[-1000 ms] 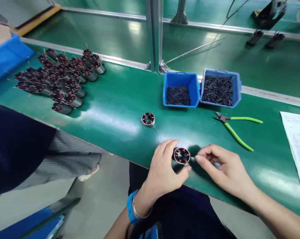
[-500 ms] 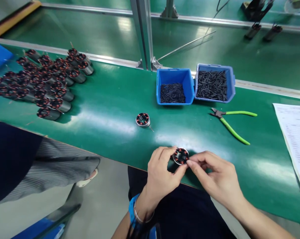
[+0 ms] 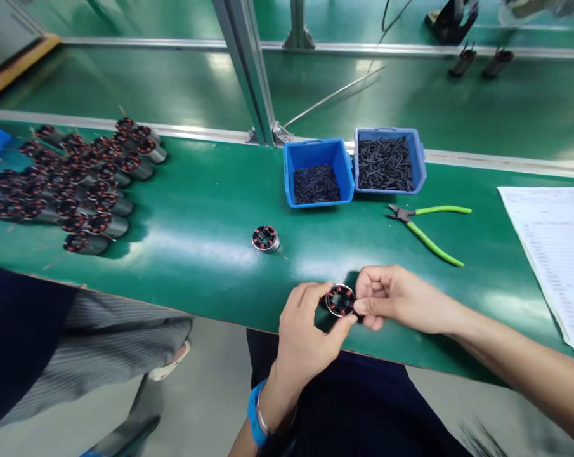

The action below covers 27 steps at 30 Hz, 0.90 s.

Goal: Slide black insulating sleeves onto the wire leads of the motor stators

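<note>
Near the bench's front edge, my left hand (image 3: 310, 324) grips a motor stator (image 3: 340, 300), a metal ring with copper windings and a dark core, between thumb and fingers. My right hand (image 3: 386, 297) is at the stator's right side, thumb and fingertips pinched together there. Whatever lies in that pinch is too small or hidden to make out. A second stator (image 3: 266, 239) rests on the green bench to the upper left of my hands, with a thin wire sticking out at its lower right.
Many wound stators (image 3: 91, 171) stand grouped at the left. Behind my hands are a blue bin (image 3: 318, 146) of thin dark pieces and a paler bin (image 3: 422, 164) of short black tubes. Green-handled cutters (image 3: 427, 231) and paper sheets (image 3: 553, 254) lie right. Another person's striped trouser leg (image 3: 120, 343) shows left.
My right hand has turned and shifted up along the stator's right side, its fingers now more curled. My left hand keeps hold of the stator. The camera view has shifted slightly.
</note>
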Available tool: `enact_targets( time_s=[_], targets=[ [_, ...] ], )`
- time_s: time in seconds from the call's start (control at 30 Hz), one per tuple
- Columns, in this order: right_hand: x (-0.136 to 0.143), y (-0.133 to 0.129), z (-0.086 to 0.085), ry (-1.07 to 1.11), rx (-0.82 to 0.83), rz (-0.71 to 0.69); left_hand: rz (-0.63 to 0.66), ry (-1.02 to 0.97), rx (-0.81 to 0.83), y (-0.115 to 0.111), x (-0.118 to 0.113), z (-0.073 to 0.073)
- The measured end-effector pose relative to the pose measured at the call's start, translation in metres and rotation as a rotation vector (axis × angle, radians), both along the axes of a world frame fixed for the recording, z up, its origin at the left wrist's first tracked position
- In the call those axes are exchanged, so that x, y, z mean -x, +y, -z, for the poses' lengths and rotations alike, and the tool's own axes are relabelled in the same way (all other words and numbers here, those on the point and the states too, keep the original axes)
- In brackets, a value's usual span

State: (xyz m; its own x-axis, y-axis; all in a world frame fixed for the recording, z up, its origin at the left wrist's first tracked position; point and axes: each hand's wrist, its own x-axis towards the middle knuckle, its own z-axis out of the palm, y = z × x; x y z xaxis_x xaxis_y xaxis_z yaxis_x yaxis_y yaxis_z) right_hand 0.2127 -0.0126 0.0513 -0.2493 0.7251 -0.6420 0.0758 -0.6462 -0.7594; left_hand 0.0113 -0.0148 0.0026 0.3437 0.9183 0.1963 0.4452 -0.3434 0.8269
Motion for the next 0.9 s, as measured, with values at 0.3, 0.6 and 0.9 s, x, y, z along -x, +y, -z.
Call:
enact_targets(
  time_s=[0.3,0.6,0.9],
  targets=[
    [-0.069,0.113,-0.029,-1.138,-0.896,-0.020,-0.118,-0.122,-0.080,0.009,-0.007,-0.008],
    [-0.090,0.169,0.005,-1.401,-0.939,-0.434,-0.135,-0.214,0.110,0.006,-0.013,-0.002],
    [-0.097,0.161,-0.010,-1.366,-0.845,-0.303,-0.021,-0.178,0.230,0.017,-0.030,-0.010]
  ],
)
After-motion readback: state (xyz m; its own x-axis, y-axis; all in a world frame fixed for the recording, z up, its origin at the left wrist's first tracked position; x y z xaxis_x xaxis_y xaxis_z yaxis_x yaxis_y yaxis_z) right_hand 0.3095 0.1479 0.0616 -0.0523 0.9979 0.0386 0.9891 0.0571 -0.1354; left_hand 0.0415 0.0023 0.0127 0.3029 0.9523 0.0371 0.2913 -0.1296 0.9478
